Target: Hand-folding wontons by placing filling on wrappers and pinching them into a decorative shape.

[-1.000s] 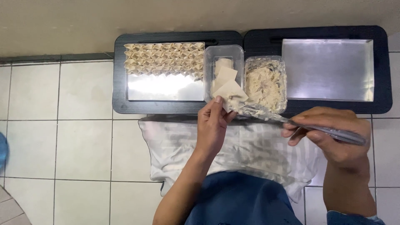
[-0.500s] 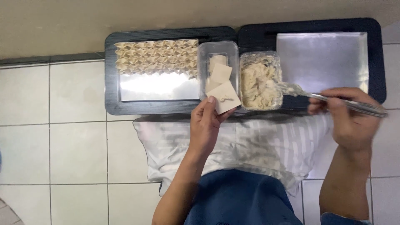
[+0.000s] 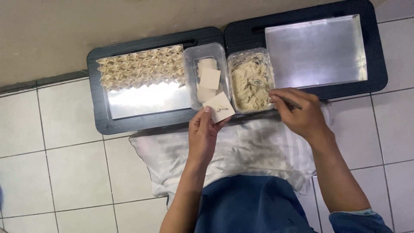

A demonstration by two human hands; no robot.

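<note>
The left hand (image 3: 202, 131), just left of the frame's centre, pinches a square dough wrapper (image 3: 219, 107) by its lower left corner, thumb on the near face and fingers curled behind. The wrapper tilts like a diamond, with a small smear of filling on it, and overlaps the near edge of the clear tub of wrappers (image 3: 205, 75). The left forearm rises almost straight from the bottom of the frame, wrist slightly bent toward the tubs.

The right hand (image 3: 297, 113), right of centre, is closed around a thin metal utensil (image 3: 288, 102), knuckles up and fingers folded over the handle. The working end reaches left into the clear tub of pale filling (image 3: 251, 80); the tip itself is hard to make out against the filling. The right forearm comes in from the lower right corner on a slant, a blue cuff at its edge.

The two tubs stand side by side in the upper middle, touching or nearly so. To their left a metal tray (image 3: 144, 100) sits in a black frame (image 3: 95, 103); rows of folded dumplings (image 3: 140, 67) fill its far half. In the upper right lies a second metal tray (image 3: 317, 49) in its own black frame. Under both forearms a white striped cloth (image 3: 254, 149) covers the lap, blue clothing below it, on a white tiled floor (image 3: 56, 164).
</note>
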